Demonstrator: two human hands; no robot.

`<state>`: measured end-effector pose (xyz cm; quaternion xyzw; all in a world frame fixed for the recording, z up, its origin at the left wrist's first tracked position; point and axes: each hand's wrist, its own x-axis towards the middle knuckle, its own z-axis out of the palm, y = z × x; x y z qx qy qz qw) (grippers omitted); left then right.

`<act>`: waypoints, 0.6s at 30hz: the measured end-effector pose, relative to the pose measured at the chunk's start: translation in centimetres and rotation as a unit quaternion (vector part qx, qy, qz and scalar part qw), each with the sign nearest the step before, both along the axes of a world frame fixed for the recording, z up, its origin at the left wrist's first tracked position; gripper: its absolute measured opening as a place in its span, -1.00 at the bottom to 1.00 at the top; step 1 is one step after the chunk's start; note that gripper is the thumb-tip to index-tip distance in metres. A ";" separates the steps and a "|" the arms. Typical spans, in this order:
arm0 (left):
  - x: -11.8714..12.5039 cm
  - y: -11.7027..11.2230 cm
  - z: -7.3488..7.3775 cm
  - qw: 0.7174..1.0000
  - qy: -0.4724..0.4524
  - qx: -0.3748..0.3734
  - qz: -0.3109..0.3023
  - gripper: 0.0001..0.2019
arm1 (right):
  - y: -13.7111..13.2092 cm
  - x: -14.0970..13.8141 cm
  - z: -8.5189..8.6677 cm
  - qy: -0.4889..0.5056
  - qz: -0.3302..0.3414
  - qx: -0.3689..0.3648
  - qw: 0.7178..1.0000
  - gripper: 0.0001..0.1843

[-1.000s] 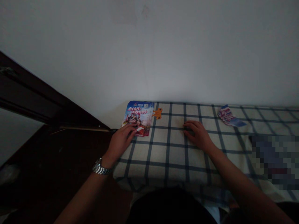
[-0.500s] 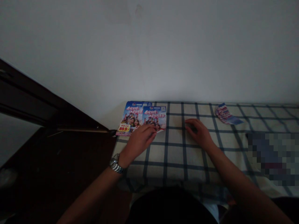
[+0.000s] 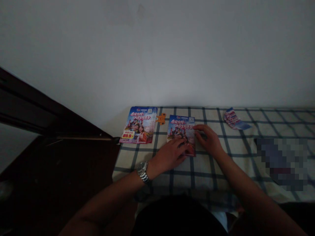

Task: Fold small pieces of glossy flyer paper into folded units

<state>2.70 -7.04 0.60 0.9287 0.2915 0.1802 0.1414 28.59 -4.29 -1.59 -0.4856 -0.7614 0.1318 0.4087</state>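
Observation:
A printed flyer (image 3: 180,126) with blue top and pink lettering lies on the checked cloth in front of me. My left hand (image 3: 174,150), with a metal watch on the wrist, covers its lower part, fingers over the front and thumb near the bottom edge. My right hand (image 3: 205,137) is at the flyer's right edge, fingers curved and apart, fingertips touching or almost touching it. To the left lies a stack of matching flyers (image 3: 140,126). An orange-yellow object (image 3: 161,118) of unclear kind sits against the stack's right side.
A folded or crumpled flyer (image 3: 236,119) lies farther right on the checked cloth (image 3: 147,164). A blurred-out flat item (image 3: 283,164) is at the right. White wall (image 3: 172,59) rises behind the table; the table's left edge drops to a dark floor.
My left hand has moved right with the flyer, away from the stack, to my right hand. The orange-yellow object beside the stack has come into view. My right hand has hardly moved.

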 end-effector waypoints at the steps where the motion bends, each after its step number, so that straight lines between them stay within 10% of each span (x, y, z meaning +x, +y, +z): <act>1: 0.1 -0.1 -0.1 1.000 0.005 0.003 0.001 -0.61 | -0.1 0.0 0.1 -0.004 0.005 0.002 1.000 -0.79; 18: -0.7 0.1 -0.2 0.994 -0.058 -0.096 -0.010 -0.51 | -5.6 0.6 -0.2 -0.134 0.120 -0.051 0.982 -0.59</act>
